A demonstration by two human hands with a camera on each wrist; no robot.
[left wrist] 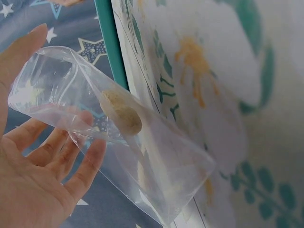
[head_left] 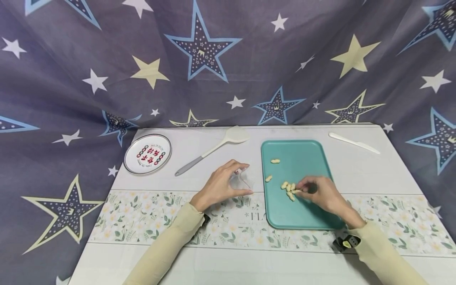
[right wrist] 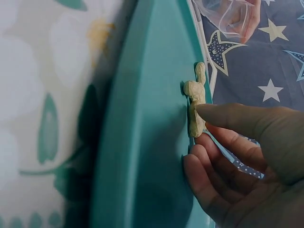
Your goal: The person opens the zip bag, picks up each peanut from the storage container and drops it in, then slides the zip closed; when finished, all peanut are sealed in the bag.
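In the head view my left hand (head_left: 218, 186) holds a clear plastic bag (head_left: 244, 180), thumb and fingers spread around its mouth, just left of the teal tray (head_left: 299, 152). The left wrist view shows a peanut in its shell (left wrist: 121, 113) inside the bag. Over the tray, my right hand (head_left: 322, 194) pinches a peanut (right wrist: 195, 122) between thumb and fingers, at the right edge of a small cluster of peanuts (head_left: 290, 196). Two other peanuts lie apart on the tray, one peanut (head_left: 275, 161) towards the back and one peanut (head_left: 268, 179) by the left rim.
A white plate (head_left: 132, 158) with red lettering stands at the far left. Between it and the tray lies a spatula (head_left: 213, 149) with a grey handle. Behind the tray, to the right, is a white knife (head_left: 352, 142). A starry cloth (head_left: 228, 91) hangs along the table's back edge.
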